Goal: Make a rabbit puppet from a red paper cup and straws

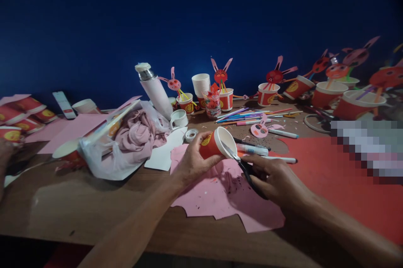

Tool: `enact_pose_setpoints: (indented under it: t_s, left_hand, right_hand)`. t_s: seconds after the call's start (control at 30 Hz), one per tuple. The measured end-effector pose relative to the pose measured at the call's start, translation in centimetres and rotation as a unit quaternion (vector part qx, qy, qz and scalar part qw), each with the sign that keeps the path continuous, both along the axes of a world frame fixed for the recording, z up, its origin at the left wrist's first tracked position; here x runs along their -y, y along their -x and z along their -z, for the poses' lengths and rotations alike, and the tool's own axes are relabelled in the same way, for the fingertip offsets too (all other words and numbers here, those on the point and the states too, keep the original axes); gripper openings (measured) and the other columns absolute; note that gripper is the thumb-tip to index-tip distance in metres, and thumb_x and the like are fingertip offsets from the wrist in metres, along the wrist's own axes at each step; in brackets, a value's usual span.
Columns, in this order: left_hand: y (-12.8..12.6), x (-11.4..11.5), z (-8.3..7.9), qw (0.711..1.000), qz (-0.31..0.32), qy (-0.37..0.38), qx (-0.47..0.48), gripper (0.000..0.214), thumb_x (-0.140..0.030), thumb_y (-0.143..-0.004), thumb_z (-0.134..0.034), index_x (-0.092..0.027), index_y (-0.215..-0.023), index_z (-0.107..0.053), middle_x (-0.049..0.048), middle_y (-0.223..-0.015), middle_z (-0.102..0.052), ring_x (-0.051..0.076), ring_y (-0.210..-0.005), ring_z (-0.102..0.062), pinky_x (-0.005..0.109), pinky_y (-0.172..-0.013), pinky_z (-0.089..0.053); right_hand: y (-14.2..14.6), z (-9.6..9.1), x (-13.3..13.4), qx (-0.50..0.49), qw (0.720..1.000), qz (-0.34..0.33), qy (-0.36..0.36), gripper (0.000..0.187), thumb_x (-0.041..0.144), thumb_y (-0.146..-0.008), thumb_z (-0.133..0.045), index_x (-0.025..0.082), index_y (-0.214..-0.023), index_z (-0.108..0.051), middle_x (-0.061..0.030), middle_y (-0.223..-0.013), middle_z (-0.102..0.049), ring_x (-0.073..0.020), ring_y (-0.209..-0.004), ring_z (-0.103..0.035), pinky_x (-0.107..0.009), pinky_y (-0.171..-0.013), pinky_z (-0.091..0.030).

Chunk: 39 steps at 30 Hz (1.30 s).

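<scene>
One held pair of scissors [240, 164], one thermos [158, 95], one mug [179, 120], one phone [64, 105]

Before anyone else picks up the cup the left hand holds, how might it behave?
The cup is probably light, as its open mouth shows a hollow inside. It may buckle if squeezed, since it looks like paper. Its round side suggests it could roll if laid down.

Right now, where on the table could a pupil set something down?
Bare table lies between the plastic bag, left forearm and near edge. Red paper beside the right hand has open surface too. Markers and paper cups crowd the far side.
</scene>
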<state>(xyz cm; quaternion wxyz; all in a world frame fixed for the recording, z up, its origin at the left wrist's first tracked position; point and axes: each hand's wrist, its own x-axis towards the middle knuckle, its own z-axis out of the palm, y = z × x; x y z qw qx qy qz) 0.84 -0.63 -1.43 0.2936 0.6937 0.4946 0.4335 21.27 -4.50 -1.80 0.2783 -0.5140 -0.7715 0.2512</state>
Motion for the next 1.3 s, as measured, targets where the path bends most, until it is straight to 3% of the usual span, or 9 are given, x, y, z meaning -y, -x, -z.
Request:
enact_pose_setpoints:
  t_s: [0.17, 0.3, 0.4, 0.47, 0.63, 0.83, 1.1, 1.17, 1.3]
  left_hand:
    - [0.2, 0.1, -0.2, 1.0, 0.009, 0.005, -0.014, 0.058, -0.037, -0.06, -0.069, -0.017, -0.11, -0.046, 0.0092, -0.111, -0.054, 0.023, -0.102, -0.051, 0.039, -0.087, -0.04]
    - [0.0, 0.3, -0.1, 1.0, 0.008, 0.006, -0.001, 0.058, -0.036, -0.06, -0.069, -0.017, -0.11, -0.045, 0.0097, -0.112, -0.053, 0.023, -0.103, -0.051, 0.039, -0.087, -0.041]
    - [-0.5, 0.6, 0.0, 0.999, 0.036, 0.011, 0.003, 0.055, -0.035, -0.063, -0.067, -0.017, -0.11, -0.045, 0.0096, -0.108, -0.055, 0.022, -0.098, -0.054, 0.038, -0.084, -0.043]
    - [-0.8, 0.7, -0.1, 0.998, 0.067, 0.001, -0.018, 0.053, -0.038, -0.062, -0.067, -0.017, -0.106, -0.048, 0.009, -0.103, -0.058, 0.022, -0.093, -0.056, 0.037, -0.081, -0.045]
    - [-0.8, 0.5, -0.1, 0.997, 0.041, -0.038, -0.05, 0.058, -0.04, -0.058, -0.069, -0.017, -0.107, -0.048, 0.0092, -0.104, -0.058, 0.023, -0.096, -0.055, 0.037, -0.083, -0.044]
    - [-0.6, 0.2, 0.3, 0.999, 0.033, -0.034, 0.0, 0.053, -0.037, -0.06, -0.069, -0.017, -0.103, -0.047, 0.009, -0.105, -0.057, 0.021, -0.097, -0.055, 0.036, -0.084, -0.043]
    - [1.4, -1.8, 0.1, 0.992, -0.019, -0.112, 0.06, 0.053, -0.033, -0.059, -0.07, -0.017, -0.103, -0.044, 0.0089, -0.104, -0.053, 0.02, -0.099, -0.052, 0.037, -0.088, -0.041]
    - [1.6, -2.0, -0.1, 0.988, -0.025, -0.13, 0.083, 0.06, -0.033, -0.058, -0.07, -0.017, -0.108, -0.04, 0.01, -0.108, -0.051, 0.021, -0.101, -0.051, 0.038, -0.088, -0.041]
    - [1.1, -1.1, -0.6, 0.979, -0.004, -0.193, 0.073, 0.068, -0.038, -0.057, -0.069, -0.018, -0.114, -0.039, 0.0118, -0.117, -0.046, 0.025, -0.108, -0.046, 0.041, -0.091, -0.039]
  right_hand:
    - [0.0, 0.1, 0.1, 0.055, 0.996, 0.007, -0.063, 0.034, 0.017, -0.069, -0.049, 0.021, -0.1, -0.061, -0.0019, -0.063, -0.061, -0.0115, -0.051, -0.049, -0.021, -0.047, -0.032]
    - [0.1, 0.1, 0.0, -0.096, 0.989, 0.018, 0.111, 0.034, 0.029, -0.073, -0.051, 0.019, -0.104, -0.059, 0.002, -0.052, -0.054, -0.0089, -0.043, -0.045, -0.019, -0.04, -0.032]
    - [0.3, -0.8, -0.4, -0.215, 0.944, 0.024, 0.249, 0.038, 0.036, -0.07, -0.057, 0.016, -0.103, -0.058, 0.0041, -0.049, -0.05, -0.0065, -0.038, -0.041, -0.018, -0.035, -0.031]
    - [0.5, -1.5, -0.7, -0.266, 0.922, 0.016, 0.28, 0.039, 0.037, -0.065, -0.062, 0.015, -0.098, -0.059, 0.0045, -0.05, -0.049, -0.0055, -0.038, -0.041, -0.017, -0.035, -0.031]
    - [0.8, -1.9, -1.0, -0.297, 0.917, 0.008, 0.266, 0.04, 0.036, -0.063, -0.065, 0.015, -0.097, -0.059, 0.0057, -0.048, -0.048, -0.0046, -0.037, -0.041, -0.016, -0.034, -0.031]
    - [0.8, -1.8, -0.9, -0.31, 0.902, -0.001, 0.299, 0.031, 0.036, -0.065, -0.065, 0.016, -0.087, -0.055, 0.0066, -0.048, -0.048, -0.0038, -0.037, -0.041, -0.015, -0.034, -0.031]
    - [-2.7, -2.5, -1.5, -0.296, 0.878, -0.095, 0.365, 0.035, 0.042, -0.062, -0.067, 0.017, -0.079, -0.051, 0.0075, -0.045, -0.043, -0.0024, -0.032, -0.033, -0.015, -0.031, -0.025]
    - [-3.5, -2.7, -1.8, -0.304, 0.882, -0.106, 0.345, 0.038, 0.044, -0.06, -0.068, 0.017, -0.08, -0.052, 0.0079, -0.044, -0.042, -0.0024, -0.031, -0.031, -0.016, -0.029, -0.022]
    - [-3.2, -2.7, -2.1, -0.405, 0.886, -0.078, 0.213, 0.044, 0.05, -0.064, -0.063, 0.018, -0.091, -0.05, 0.0076, -0.045, -0.04, -0.0041, -0.036, -0.032, -0.018, -0.034, -0.023]
